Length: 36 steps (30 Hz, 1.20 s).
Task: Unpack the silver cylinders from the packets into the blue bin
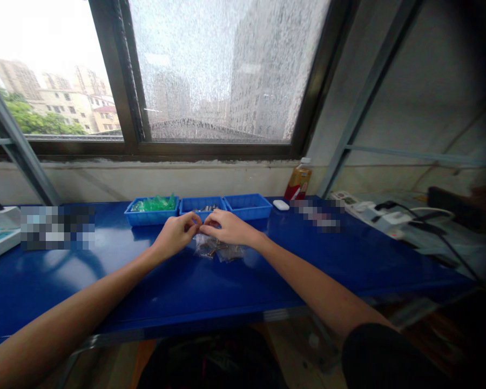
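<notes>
My left hand [177, 233] and my right hand [229, 228] meet over the middle of the desk, fingertips pinched close together. Whatever sits between the fingertips is too small and hidden to make out. Just under my right hand lie clear plastic bags [230, 253] with small metal pieces inside, resting on the blue desk. Behind the hands stands a blue bin [186, 204] with small metal parts. To its left, another blue bin [146, 218] holds green and clear plastic pieces. A third blue bin [253, 212] adjoins on the right.
A white oval object [281, 205] and a bottle [298, 181] with a red and amber look stand at the back right. A power strip [0, 243] lies at the far left. Cables and white plugs [389, 216] are on the right. A window rises behind the blue desk [166, 297].
</notes>
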Motion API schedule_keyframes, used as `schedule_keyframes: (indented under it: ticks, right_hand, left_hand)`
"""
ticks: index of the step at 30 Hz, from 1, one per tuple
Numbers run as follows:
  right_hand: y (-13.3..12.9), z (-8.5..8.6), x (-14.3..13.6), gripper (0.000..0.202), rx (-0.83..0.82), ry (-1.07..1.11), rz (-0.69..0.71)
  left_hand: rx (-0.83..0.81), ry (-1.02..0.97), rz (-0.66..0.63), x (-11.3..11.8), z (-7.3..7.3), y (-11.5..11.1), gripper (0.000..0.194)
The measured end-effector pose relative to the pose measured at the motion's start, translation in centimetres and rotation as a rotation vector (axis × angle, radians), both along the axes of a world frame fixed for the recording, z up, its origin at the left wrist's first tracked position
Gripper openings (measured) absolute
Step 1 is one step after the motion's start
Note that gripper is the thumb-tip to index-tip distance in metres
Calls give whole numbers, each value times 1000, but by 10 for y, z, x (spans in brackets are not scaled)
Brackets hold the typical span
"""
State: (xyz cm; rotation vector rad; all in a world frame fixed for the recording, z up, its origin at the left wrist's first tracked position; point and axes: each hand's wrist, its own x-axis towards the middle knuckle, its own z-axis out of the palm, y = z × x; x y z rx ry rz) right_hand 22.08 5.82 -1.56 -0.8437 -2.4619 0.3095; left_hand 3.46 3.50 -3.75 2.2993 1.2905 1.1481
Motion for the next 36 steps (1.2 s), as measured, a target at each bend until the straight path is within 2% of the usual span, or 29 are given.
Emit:
schedule_keyframes:
  ticks: [2, 5, 8, 10, 12, 14, 16, 18, 20, 23, 25, 27, 30, 32, 34, 36]
  right_hand:
    - [1, -1, -6, 37, -126, 170, -56]
    - [0, -2, -11, 41, -484, 409, -54]
    - [-3, 2, -12, 37, -816, 619, 74]
    - [-3, 4, -11, 30, -878, 698, 104]
    - [-2, 4, -10, 20, -778, 692, 32]
    - [-1, 2, -9, 12, -508, 617, -103]
    - [-1, -2, -9, 8, -182, 494, -198]
    - [-4, -6, -10, 6, 65, 376, -205]
    - [-8, -8, -12, 7, 213, 283, -152]
    - [-18, -7, -16, 9, 367, 201, -97]
    - [-22, -6, -19, 4, 376, 215, -112]
    - [-23, -6, -23, 10, 225, 299, -143]
    - [-16, -7, -27, 35, -281, 500, -163]
    - [-10, -10, -28, 42, -536, 622, -158]
    - [-6, -13, -27, 32, -533, 697, -171]
    - [-5, -15, -25, 21, -357, 690, -190]
  left_hand:
    - [-23, -188, 19, -1, 5, -2, 9]
    - [-14, -404, -23, 0, 10, -4, 13]
    - [-10, -444, -48, 1, 11, -4, 14]
    - [21, -364, -22, 0, 11, -4, 12]
    - [51, -235, -11, 0, 11, -3, 11]
    - [45, -119, -28, -1, 9, -2, 12]
    - [-39, -93, -40, -1, 7, 0, 16]
    - [-207, -213, -47, 0, 4, 2, 29]
    - [-365, -397, -70, 1, 2, 3, 40]
    - [-400, -553, -107, 1, 2, 4, 31]
    - [-312, -594, -84, 0, 3, 4, 24]
    - [-178, -583, -31, -1, 5, 3, 21]
    - [38, -391, 10, -3, 8, 0, 15]
    - [159, -207, -6, -2, 8, -3, 12]
    - [242, -80, -35, 1, 8, -6, 12]
    - [226, -36, -58, 4, 7, -8, 14]
